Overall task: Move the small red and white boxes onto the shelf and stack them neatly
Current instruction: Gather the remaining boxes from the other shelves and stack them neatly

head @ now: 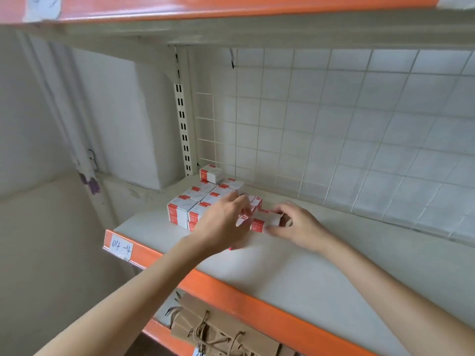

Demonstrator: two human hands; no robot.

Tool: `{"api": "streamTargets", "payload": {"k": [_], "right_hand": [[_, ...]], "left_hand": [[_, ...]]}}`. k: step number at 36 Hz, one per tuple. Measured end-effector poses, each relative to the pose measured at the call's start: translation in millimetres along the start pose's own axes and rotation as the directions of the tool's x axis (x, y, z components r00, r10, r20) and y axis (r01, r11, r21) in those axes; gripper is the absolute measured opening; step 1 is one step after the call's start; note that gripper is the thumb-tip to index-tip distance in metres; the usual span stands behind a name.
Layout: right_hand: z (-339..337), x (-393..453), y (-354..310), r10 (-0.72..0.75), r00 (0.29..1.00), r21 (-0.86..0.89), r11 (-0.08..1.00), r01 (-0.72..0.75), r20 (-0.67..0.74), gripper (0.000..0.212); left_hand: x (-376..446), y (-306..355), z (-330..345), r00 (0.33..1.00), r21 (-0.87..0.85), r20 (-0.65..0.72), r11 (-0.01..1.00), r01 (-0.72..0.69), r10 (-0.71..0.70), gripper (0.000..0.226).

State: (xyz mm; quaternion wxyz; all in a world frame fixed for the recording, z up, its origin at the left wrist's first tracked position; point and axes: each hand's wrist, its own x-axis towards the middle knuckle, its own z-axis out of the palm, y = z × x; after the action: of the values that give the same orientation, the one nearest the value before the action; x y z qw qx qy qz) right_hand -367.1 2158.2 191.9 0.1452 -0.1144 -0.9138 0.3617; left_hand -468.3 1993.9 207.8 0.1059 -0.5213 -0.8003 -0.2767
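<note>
Under our two hands runs the shelf, its white board fronted by an orange lip, and we have kept the work to its far left corner so the rest of the board stays free for more stock. Behind our grip stands a wire grid, a backstop the rows can be pushed toward. Just left of our hands sits the stack of red and white boxes, packed edge to edge in rows, with one lone box raised at the back beyond it. Our left hand reaches across the stack's near right corner, fingers bent down among the boxes there; we cannot tell whether it pinches one or only steadies them. Our right hand pinches a single box between thumb and curled fingers, low over the board and close against the stack's right side, probably so it slides flush into the row. Nearest us, below the grip, a paper label marks the lip
</note>
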Motion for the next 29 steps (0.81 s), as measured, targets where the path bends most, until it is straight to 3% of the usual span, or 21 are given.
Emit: {"api": "streamTargets", "payload": {"k": [6, 13, 16, 22, 29], "right_hand": [[18.5, 66.5, -29.1, 0.039, 0.996, -0.037, 0.998, -0.042, -0.084, 0.032], [38.0, 128.7, -39.0, 0.122, 0.980, -0.102, 0.985, -0.139, -0.159, 0.042], [44.5, 140.2, -37.0, 0.157, 0.981, -0.170, 0.970, -0.175, -0.113, 0.045], [39.1, 124.4, -36.9, 0.217, 0.975, -0.179, 0.958, -0.223, -0.054, 0.066], [8.0, 66.8, -30.2, 0.167, 0.985, -0.362, 0.917, -0.169, -0.038, 0.049]], "left_hand": [[4.4, -47.9, -40.0, 0.995, 0.168, 0.087, 0.985, 0.039, -0.055, 0.010], [-1.6, -79.5, -51.5, 0.995, 0.116, 0.092, 0.993, 0.035, -0.045, 0.013], [-1.7, -85.9, -51.4, 0.995, 0.084, 0.098, 0.996, 0.013, -0.021, 0.014], [7.8, -85.4, -45.4, 0.992, 0.046, 0.116, 0.997, -0.061, 0.056, 0.014], [26.4, -54.3, -21.5, 0.957, 0.035, 0.201, 0.975, -0.220, 0.209, 0.014]]}}
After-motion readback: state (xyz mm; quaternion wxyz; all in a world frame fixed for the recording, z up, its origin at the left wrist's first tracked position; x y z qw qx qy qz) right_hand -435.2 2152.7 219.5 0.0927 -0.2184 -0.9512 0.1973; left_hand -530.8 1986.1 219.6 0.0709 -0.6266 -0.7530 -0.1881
